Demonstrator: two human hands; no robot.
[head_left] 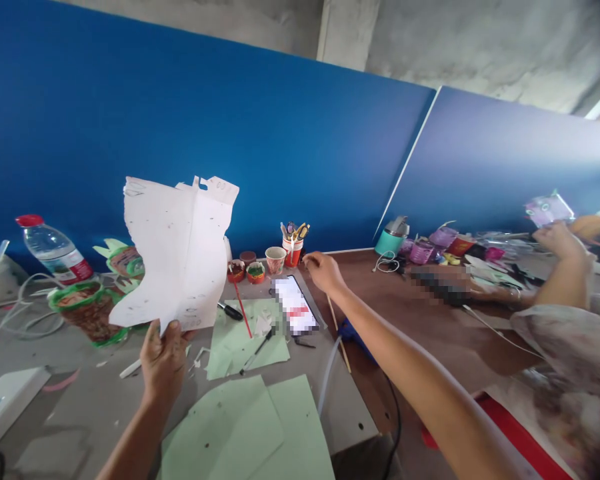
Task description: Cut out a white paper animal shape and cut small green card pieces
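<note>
My left hand (pixel 165 360) pinches the lower edge of a white paper cutout (pixel 173 253), which stands upright with a crease down its middle and small pencil marks. Out to the right, my right hand (pixel 323 272) is closed with fingers curled together; whether something small is in them is hidden. It is nearest a red-and-white cup of scissors (pixel 293 252) and a patterned paper cup (pixel 275 260). Below it lie a phone (pixel 295 305) and a thin wooden stick (pixel 340 333). Green paper sheets (pixel 240 427) lie in front, and a black marker (pixel 230 311) rests behind them.
At left stand a water bottle (pixel 55 247), a painted brown-and-green cup (pixel 87 313) and a white box (pixel 10 403). Small paint cups (pixel 255 272) line the back. A blue partition (pixel 260 147) rises behind. At right, another person's raised hand (pixel 555 237) holds a purple craft piece.
</note>
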